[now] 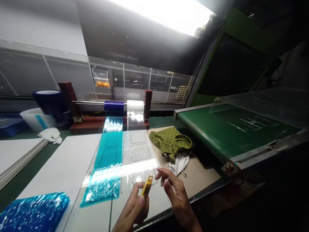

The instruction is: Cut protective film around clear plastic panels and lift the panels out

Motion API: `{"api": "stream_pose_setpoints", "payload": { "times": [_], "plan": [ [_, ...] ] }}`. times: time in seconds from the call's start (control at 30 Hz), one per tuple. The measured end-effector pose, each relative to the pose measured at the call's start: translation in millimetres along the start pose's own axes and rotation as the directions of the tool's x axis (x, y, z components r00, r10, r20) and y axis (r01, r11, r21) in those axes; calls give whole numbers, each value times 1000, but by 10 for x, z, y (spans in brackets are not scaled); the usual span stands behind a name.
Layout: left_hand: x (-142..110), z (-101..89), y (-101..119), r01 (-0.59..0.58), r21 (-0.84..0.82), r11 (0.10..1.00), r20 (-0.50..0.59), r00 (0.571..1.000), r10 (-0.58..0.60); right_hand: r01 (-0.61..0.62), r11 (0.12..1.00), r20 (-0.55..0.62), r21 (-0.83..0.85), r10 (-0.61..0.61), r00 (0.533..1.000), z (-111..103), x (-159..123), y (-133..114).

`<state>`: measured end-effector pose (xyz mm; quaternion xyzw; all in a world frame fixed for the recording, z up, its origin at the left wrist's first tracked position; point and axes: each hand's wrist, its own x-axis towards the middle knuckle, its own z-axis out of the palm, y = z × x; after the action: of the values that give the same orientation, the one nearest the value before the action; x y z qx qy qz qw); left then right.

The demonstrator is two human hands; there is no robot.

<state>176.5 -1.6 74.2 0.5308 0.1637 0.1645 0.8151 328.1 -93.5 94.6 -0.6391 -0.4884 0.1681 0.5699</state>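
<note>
My left hand (135, 206) is closed around a small yellow utility knife (147, 187), whose end with a hole points up. Just to its right, my right hand (177, 198) holds nothing; its fingers are apart and partly curled towards the knife. Beyond the hands, a strip of teal film (108, 151) runs down from a dark blue roll (114, 107) on a rod. Beside it, clear film (135, 145) comes off a second roll (135, 105) and lies over a white sheet with drawn rounded rectangles. The teal film's near end is wrinkled.
A blue film bundle (33, 212) lies at front left. Larger rolls (47, 101) and crumpled white tissue (51, 135) are at back left. Right of the sheet, a green dotted cloth (170, 140) and white cloth (179, 163) rest on cardboard (202, 180), near a green conveyor belt (217, 129).
</note>
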Motion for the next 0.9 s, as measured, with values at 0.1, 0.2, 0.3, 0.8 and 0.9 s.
{"api": "stream_pose_setpoints", "payload": {
  "times": [0.1,0.2,0.3,0.8,0.9],
  "plan": [
    [-210,-13,-48,4,62,998,-36,999,-2,122,986,140,-109,-106,984,171,63,-279],
    [-372,-59,-88,30,177,984,-94,995,-13,163,968,188,-189,-127,974,379,70,-384],
    [-515,-141,-164,23,306,952,-164,986,29,56,983,55,-174,-47,997,364,91,-348],
    [-588,-158,-426,-285,80,955,-446,847,290,-331,838,-204,-434,266,942,-271,67,1047],
    [-634,-70,-372,-422,2,907,-450,809,378,-390,710,-222,-586,322,920,-235,17,1232]
  ]
}}
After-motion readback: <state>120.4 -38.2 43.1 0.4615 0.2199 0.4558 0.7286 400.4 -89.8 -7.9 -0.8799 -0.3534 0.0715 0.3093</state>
